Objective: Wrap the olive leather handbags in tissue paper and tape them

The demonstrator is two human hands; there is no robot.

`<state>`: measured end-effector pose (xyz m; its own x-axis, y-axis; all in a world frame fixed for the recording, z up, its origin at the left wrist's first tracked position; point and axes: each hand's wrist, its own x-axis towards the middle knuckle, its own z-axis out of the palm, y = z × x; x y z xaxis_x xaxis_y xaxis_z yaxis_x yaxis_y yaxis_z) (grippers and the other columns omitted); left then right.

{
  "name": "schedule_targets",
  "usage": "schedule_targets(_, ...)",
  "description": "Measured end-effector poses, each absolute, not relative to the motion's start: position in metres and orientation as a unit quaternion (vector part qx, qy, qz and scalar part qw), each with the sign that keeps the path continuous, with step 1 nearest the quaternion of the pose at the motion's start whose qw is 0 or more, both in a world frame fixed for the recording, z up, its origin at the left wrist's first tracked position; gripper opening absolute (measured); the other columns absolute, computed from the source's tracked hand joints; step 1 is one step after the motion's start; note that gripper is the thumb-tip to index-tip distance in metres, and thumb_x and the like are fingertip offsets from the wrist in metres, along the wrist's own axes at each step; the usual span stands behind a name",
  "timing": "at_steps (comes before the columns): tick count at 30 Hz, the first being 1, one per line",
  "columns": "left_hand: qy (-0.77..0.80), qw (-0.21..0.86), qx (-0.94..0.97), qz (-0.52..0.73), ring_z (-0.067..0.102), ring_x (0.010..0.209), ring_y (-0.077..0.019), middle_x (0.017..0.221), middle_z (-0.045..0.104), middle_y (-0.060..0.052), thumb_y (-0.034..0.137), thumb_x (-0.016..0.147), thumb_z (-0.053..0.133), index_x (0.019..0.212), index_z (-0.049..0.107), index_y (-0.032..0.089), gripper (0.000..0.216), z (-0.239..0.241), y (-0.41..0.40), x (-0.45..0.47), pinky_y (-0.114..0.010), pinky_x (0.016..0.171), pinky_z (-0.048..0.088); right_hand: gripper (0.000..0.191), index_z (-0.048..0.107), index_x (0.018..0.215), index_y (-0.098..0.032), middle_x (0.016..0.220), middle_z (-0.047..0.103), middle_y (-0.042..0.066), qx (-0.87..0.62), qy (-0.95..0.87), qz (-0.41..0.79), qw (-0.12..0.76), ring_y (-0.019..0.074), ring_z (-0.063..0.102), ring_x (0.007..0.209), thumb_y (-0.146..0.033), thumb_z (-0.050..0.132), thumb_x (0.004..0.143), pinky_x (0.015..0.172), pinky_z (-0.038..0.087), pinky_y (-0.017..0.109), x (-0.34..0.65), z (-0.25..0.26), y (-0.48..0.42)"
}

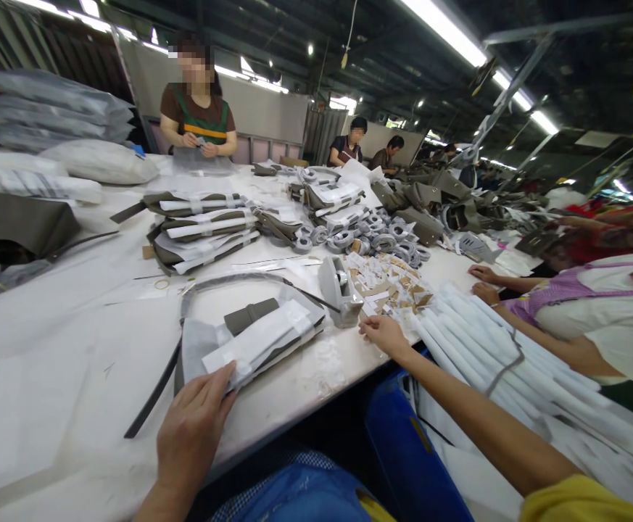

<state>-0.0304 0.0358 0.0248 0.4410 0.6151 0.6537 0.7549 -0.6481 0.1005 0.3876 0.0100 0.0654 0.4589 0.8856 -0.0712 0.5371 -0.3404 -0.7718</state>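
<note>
Resting left hand (193,419), outstretched right hand (386,336)

Wrapped bag (272,335) partly hidden behind the left hand (196,413).

Dark ceiling (392,54) with metal beam (534,30), fluorescent tubes (447,29) (lit, in a slanting row), hanging cord (344,59), pale partition panels (275,116) and one long white tabletop (288,395).

Left hand (196,413), right hand (386,335): that's two in play! One bag (265,341) between, three more in the stack (212,225) beyond, one dispenser (343,299), one yellow ring (162,284); coils (343,239) and tags (386,283)? Heaps (too tangled to count)!
</note>
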Motion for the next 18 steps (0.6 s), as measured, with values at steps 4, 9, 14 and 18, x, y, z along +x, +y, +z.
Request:
schedule_targets(4,-0.412,0.089,-0.837,-0.349,0.062,0.097,-0.0248,0.105,0.068,-0.009,0.034,0.099,0.049,0.131,0.057,0.016,0.037,0.021,0.037,-0.033,-0.038,0.094,0.045,0.012,0.075,0.086,-0.022,0.08,0.075,0.004,-0.765,-0.547,0.169,0.295,0.021,0.068,0.077,-0.028,0.066,0.082,0.081,0.05,0.033,0.385,0.081,-0.008)
schedule_targets(9,-0.422,0.06,-0.826,-0.368,0.062,0.096,-0.0237,0.105,0.067,-0.009,0.033,0.098,0.051,0.131,0.057,0.018,0.037,0.017,0.037,-0.033,-0.037,0.092,0.047,0.022,0.073,0.102,-0.023,0.098,0.075,0.006,-0.599,-0.786,0.021,0.151,0.0196,0.069,0.086,-0.028,0.052,0.097,0.075,0.046,0.028,0.357,0.125,-0.017)
schedule_targets(14,-0.435,0.035,-0.816,-0.378,0.061,0.098,-0.024,0.105,0.068,-0.009,0.028,0.097,0.052,0.129,0.057,0.018,0.033,0.018,0.033,-0.03,-0.038,0.094,0.048,0.02,0.069,0.097,-0.02,0.083,0.072,0.005,-0.389,-0.918,-0.023,0.071,0.0161,0.065,0.076,-0.028,0.051,0.099,0.067,0.041,0.026,0.29,0.164,0.018)
schedule_targets(18,-0.458,0.008,-0.805,-0.376,0.061,0.098,-0.0238,0.105,0.068,-0.009,0.022,0.095,0.055,0.128,0.057,0.018,0.033,0.02,0.031,-0.027,-0.039,0.093,0.05,0.023,0.067,0.085,-0.019,0.075,0.067,0.005,-0.27,-0.963,-0.003,0.005,0.0165,0.061,0.071,-0.033,0.053,0.097,0.063,0.036,0.028,0.23,0.177,0.067)
